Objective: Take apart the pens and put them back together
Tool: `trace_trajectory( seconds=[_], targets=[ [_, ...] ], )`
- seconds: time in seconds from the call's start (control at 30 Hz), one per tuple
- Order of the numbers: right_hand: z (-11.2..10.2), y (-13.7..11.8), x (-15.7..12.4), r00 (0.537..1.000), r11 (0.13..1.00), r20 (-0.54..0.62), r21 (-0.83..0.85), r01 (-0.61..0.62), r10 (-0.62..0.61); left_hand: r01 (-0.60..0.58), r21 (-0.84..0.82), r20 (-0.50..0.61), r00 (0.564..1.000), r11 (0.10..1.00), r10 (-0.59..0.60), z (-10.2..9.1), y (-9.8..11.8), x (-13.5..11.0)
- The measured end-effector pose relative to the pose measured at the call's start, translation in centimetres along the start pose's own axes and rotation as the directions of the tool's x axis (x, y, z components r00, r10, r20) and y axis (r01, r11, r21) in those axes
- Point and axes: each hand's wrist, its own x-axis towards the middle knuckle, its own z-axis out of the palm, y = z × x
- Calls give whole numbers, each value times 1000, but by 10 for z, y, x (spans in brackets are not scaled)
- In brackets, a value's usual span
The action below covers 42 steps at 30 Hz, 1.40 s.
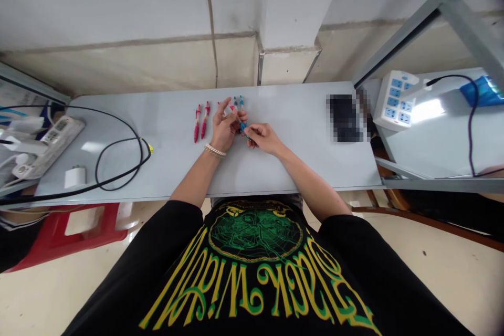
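Observation:
My left hand (224, 130), with a beaded bracelet on the wrist, is closed around a blue pen (243, 127) above the table. The fingertips of my right hand (265, 137) pinch the pen's lower end, near its dark tip. Two red pens (197, 125) lie side by side just left of my left hand. Behind its fingers, the ends of several more pens show, among them a blue-topped pen (241, 100); their lower parts are hidden by the hand.
The grey table (291, 168) meets the wall behind. At left are a black cable (129, 173), a white charger (74, 176) and a power strip (59, 139). A pixelated dark object (346, 118) lies at right, before another socket block (395, 100) beyond the frame post.

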Motion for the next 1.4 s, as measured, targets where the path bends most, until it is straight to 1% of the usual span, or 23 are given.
trace_trajectory(
  seconds=[0.1, 0.2, 0.23, 0.33, 0.43, 0.5, 0.6, 0.73, 0.93, 1.03, 1.13, 1.2, 1.3, 1.4],
  targets=[
    [1, 3, 0, 1000, 1000, -10, -16, 6, -7, 97, -140, 12, 995, 985, -97, 8, 8, -2],
    [3, 7, 2, 1000, 999, -8, -47, -7, 6, 185, -265, 49, 983, 946, -179, 10, 17, -3],
    [4, 8, 2, 1000, 999, -6, -49, -9, 9, 192, -286, 50, 981, 939, -185, 9, 20, -3],
    [4, 9, 3, 1000, 999, -14, -34, 9, -10, 161, -331, 13, 986, 930, -166, 2, 25, -1],
    [3, 8, 3, 999, 999, -39, -28, 30, -31, 114, -324, -32, 991, 939, -131, -6, 26, 2],
    [2, 8, 3, 999, 999, -42, -35, 31, -33, 91, -295, -40, 993, 951, -107, -11, 24, 5],
    [2, 9, 4, 998, 998, -42, -46, 34, -36, 73, -237, -3, 997, 969, -76, -16, 19, 9],
    [2, 8, 3, 998, 998, -42, -38, 40, -42, 5, -204, 50, 999, 979, 5, -22, 11, 15],
    [2, 7, 2, 998, 998, -46, -53, 35, -37, -40, -129, 72, 996, 991, 50, -31, 6, 21],
    [2, 7, 2, 998, 997, -46, -59, 43, -46, -53, -114, 75, 995, 992, 62, -33, 6, 21],
    [2, 8, 2, 998, 997, -48, -58, 45, -48, -25, -154, 51, 998, 988, 34, -29, 7, 19],
    [2, 8, 2, 998, 997, -43, -54, 47, -49, -13, -189, 12, 1000, 982, 15, -26, 8, 17],
    [2, 8, 3, 998, 997, -40, -51, 50, -52, -20, -216, -58, 998, 976, 8, -21, 10, 15],
    [3, 9, 2, 997, 996, -43, -66, 55, -58, -23, -210, -100, 995, 977, 2, -17, 13, 13]
  ],
)
